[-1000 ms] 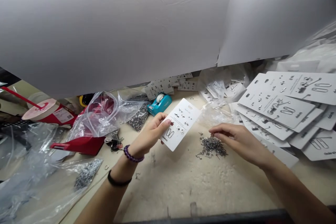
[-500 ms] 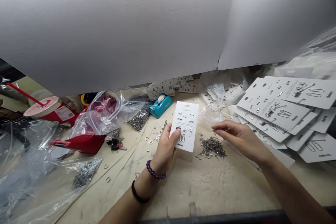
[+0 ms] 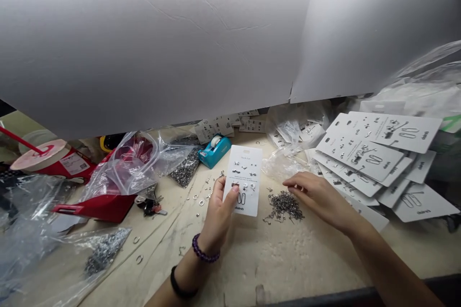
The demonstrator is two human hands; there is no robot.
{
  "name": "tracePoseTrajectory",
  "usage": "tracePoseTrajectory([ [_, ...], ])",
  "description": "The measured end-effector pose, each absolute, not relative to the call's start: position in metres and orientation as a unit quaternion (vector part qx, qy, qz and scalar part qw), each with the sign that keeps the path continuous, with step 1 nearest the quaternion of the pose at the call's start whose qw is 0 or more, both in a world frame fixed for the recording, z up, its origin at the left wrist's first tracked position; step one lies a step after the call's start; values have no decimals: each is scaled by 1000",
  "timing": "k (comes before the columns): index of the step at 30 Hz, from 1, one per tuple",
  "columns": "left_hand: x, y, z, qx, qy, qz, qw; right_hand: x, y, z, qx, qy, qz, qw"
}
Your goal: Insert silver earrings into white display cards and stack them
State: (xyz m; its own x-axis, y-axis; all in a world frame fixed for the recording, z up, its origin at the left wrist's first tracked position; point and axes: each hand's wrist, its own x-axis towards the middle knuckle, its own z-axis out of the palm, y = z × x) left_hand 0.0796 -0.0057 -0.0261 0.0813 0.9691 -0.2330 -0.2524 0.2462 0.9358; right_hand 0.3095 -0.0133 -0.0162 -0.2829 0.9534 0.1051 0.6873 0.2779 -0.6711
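Observation:
My left hand (image 3: 219, 215) grips a white earring card (image 3: 249, 158) by its lower left edge, thumb on the front. Several small silver earrings sit in rows on the card, with a paperclip-shaped piece near the bottom. Just right of the card, a heap of small metal earrings (image 3: 286, 205) lies on the table. My right hand (image 3: 320, 199) hovers at the heap's upper right side, thumb and index finger pinched together. Whatever is between those fingertips is too small to make out.
At the right is a fanned stack of filled earring cards (image 3: 372, 172). A teal tape dispenser (image 3: 216, 152) stands behind the held card. To the left are a red scoop (image 3: 104, 207), a drink cup (image 3: 66, 165), plastic bags (image 3: 108, 249) and loose rings. White cardboard (image 3: 180, 67) overhangs the back.
The camera view has shifted, so the table items appear slightly left and lower. My right hand stays near the heap, still pinched, and my left hand keeps holding the card.

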Motion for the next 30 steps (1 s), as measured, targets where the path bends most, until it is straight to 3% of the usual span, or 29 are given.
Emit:
tracePoseTrajectory([
  [7,86,-10,-24,385,461,484,636,298,-18,-7,-465,-734,319,379],
  [19,89,-18,-26,470,432,489,594,284,-25,-7,-447,-625,488,415],
  [30,95,-24,-29,447,398,479,642,266,-26,-25,-522,-637,328,463],
])
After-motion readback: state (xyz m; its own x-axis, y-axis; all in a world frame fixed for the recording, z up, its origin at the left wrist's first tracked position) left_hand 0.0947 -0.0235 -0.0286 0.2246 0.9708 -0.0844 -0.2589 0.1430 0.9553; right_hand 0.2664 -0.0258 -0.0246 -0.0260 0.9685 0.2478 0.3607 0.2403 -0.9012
